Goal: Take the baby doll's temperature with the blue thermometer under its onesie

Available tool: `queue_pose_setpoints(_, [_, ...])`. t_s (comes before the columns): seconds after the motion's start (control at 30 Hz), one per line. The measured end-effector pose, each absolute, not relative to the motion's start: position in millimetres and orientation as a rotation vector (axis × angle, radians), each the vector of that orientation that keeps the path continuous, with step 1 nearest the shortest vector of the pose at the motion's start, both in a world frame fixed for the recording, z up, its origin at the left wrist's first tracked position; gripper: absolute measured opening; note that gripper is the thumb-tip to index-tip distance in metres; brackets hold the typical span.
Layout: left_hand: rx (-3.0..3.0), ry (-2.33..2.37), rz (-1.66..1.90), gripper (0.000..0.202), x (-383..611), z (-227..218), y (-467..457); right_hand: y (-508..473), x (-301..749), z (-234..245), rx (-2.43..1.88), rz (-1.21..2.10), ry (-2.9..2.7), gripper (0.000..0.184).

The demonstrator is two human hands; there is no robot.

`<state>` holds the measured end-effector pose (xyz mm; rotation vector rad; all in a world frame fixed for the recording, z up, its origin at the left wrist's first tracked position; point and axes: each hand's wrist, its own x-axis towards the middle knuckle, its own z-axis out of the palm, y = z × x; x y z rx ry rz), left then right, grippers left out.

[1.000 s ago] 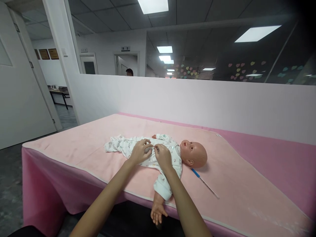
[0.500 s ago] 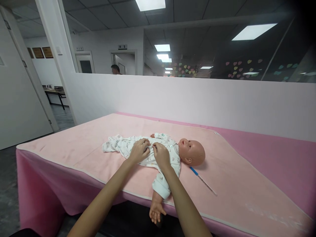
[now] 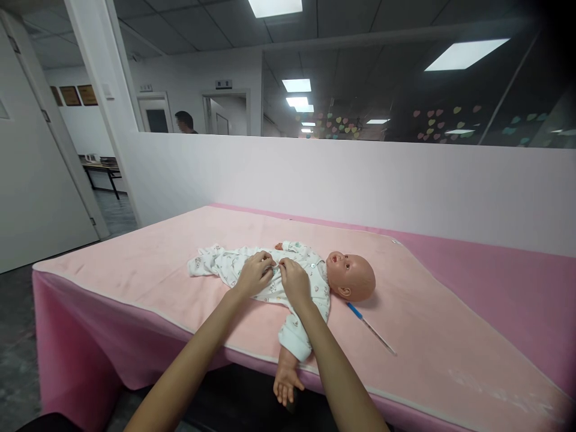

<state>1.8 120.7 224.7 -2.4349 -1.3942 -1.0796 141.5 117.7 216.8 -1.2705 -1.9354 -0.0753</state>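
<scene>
A baby doll (image 3: 353, 277) lies on its back, its head toward the right and its legs toward the left. It wears a white patterned romper (image 3: 272, 294) with a round snap near the neck. My left hand (image 3: 256, 273) rests over the doll's belly, its fingers curled and pinching the romper's front. Close beside it, my right hand (image 3: 294, 282) pinches the same front on the chest side. The fingertips of both hands nearly meet, and the fastening between them is too small to make out. One doll arm hangs over the table's near edge.
A pink pad (image 3: 418, 336) covers the table. On it, near the doll's head, lies a thin metal rod with a blue handle (image 3: 354, 311). A white half wall (image 3: 360, 186) with glass above stands behind. Beyond the glass a person (image 3: 184, 123) is partly visible. A door stands at left.
My hands stay almost in the same place on the romper. Behind the glass, the person has moved to the left. The view has shifted very slightly.
</scene>
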Motion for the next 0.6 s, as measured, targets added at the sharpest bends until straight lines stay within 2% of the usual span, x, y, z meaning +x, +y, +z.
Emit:
queue_pose_setpoints(0.3, [-2.422, -1.409, -1.298, 0.019, 6.2, 232.2, 111.3, 113.9, 143.1, 220.4, -1.225, 0.007, -1.743, 0.021])
queue_pose_setpoints(0.6, [-2.367, -1.418, -1.127, 0.018, 7.7, 225.7, 115.5, 115.3, 143.4, 218.7, -1.170, 0.059, -1.678, 0.023])
